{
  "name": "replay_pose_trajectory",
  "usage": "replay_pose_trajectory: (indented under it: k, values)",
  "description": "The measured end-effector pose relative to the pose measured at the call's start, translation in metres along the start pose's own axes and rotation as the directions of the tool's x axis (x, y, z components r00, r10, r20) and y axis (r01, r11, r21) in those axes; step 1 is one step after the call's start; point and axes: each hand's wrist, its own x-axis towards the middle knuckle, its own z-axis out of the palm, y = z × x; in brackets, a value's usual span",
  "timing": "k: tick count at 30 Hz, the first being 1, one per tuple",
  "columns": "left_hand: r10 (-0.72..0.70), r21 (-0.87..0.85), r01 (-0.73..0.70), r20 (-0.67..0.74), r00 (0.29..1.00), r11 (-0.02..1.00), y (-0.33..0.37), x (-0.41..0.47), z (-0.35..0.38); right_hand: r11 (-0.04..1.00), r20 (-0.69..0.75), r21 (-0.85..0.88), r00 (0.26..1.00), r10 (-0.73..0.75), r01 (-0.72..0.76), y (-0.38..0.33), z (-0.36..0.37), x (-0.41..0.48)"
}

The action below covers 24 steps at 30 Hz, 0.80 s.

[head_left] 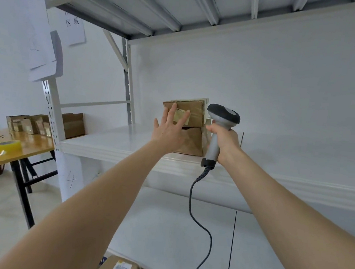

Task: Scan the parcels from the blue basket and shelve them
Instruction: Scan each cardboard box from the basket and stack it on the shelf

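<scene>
While pressing the top box (196, 111) with a flat left hand (168, 132) and gripping the scanner (223, 115) in the right hand (227, 143), risks shoving it off the lower box (193, 142).

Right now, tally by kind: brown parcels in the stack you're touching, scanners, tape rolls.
Brown parcels: 2, top parcel on bottom parcel
Scanner: 1
Tape roll: 1
Total: 4
</scene>
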Motion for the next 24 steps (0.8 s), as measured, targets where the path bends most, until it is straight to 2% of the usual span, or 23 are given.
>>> replay_pose_trajectory:
  k: [3,6,10,12,19,24]
  values:
    - [0.0,-0.008,0.0,0.014,1.0,1.0,0.001,-0.001,0.001,1.0,0.017,-0.001,1.0,0.014,-0.014,0.002,-0.002,-0.006]
    - [-0.002,-0.022,0.001,-0.045,0.999,1.0,0.0,-0.011,0.001,0.999,0.067,0.038,0.998,0.013,-0.015,0.007,-0.004,-0.02]
    - [-0.017,-0.104,0.004,-0.124,0.992,0.995,-0.007,-0.043,0.009,0.999,0.085,-0.035,0.996,0.014,-0.011,0.022,-0.003,-0.05]
    - [-0.038,-0.147,0.022,-0.108,0.993,0.989,-0.012,-0.065,0.018,0.996,0.092,-0.086,0.995,0.043,-0.035,0.038,-0.001,-0.067]
    - [-0.166,-0.175,0.18,0.089,0.982,0.968,-0.044,-0.179,0.075,0.951,0.149,-0.244,0.961,0.232,-0.192,0.139,0.004,-0.12]
    - [-0.264,-0.108,0.313,0.324,0.908,0.944,-0.071,-0.257,0.131,0.881,0.125,-0.316,0.905,0.407,-0.352,0.224,0.009,-0.141]
